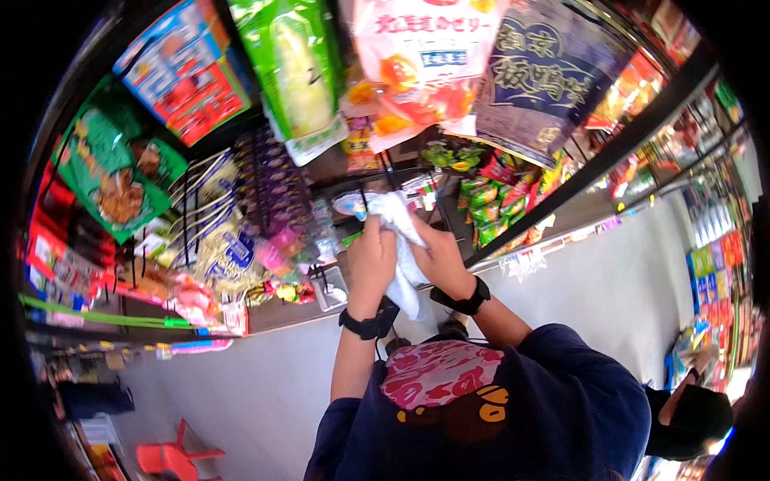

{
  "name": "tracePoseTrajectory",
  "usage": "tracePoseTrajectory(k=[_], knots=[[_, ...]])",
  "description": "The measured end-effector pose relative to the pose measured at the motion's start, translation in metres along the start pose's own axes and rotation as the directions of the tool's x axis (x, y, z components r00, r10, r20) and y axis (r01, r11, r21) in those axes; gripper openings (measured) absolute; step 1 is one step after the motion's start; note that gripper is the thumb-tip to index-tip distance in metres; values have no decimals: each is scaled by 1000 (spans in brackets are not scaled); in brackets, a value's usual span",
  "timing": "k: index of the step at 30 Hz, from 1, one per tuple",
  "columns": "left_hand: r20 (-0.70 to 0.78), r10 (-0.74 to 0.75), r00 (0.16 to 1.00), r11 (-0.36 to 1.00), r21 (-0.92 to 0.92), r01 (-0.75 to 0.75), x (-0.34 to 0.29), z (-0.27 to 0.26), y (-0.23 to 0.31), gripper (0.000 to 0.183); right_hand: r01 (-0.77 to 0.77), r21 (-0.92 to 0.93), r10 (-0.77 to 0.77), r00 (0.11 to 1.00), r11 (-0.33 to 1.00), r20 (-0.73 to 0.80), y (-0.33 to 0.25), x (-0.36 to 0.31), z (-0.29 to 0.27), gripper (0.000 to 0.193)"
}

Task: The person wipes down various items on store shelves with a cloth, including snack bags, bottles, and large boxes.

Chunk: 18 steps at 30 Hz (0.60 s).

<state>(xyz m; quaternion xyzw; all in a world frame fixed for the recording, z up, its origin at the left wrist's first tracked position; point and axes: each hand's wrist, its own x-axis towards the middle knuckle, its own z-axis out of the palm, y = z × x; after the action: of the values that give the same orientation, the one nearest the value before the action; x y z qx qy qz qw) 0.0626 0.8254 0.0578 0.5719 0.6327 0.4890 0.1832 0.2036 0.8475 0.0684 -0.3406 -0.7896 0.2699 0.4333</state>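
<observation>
A light-coloured cloth (407, 287) hangs bunched between my two hands, in front of a snack shelf. My left hand (370, 264) is closed on its left side. On the other side my right hand (441, 260) grips the same cloth, fingers partly hidden in the folds. The upper end of the cloth touches or nearly touches a dark metal display rod; I cannot tell which. Just beyond my hands is a dark shelf compartment (429, 212) with a few small packets. Small green snack packets (489, 204) lie to the right of it.
Large snack bags hang overhead: a green bag (297, 72), a pink bag (425, 60) and a dark blue bag (549, 76). Metal hooks jut out at left. A black shelf post (593, 152) slants on the right. A red chair (172, 453) and another person (690, 421) are behind.
</observation>
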Motion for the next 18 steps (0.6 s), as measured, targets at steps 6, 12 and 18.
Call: tracePoseTrajectory(k=[6, 12, 18], knots=[[3, 34, 999, 999, -3, -34, 0, 6, -9, 31, -142, -165, 165, 978, 976, 131, 9, -16, 1, 52], [3, -22, 1000, 999, -44, 22, -10, 11, -8, 38, -118, -158, 151, 963, 980, 221, 21, -50, -2, 42], [-173, -100, 980, 978, -196, 65, -8, 29, 13, 23, -117, -185, 150, 973, 976, 176, 24, -46, -45, 36]])
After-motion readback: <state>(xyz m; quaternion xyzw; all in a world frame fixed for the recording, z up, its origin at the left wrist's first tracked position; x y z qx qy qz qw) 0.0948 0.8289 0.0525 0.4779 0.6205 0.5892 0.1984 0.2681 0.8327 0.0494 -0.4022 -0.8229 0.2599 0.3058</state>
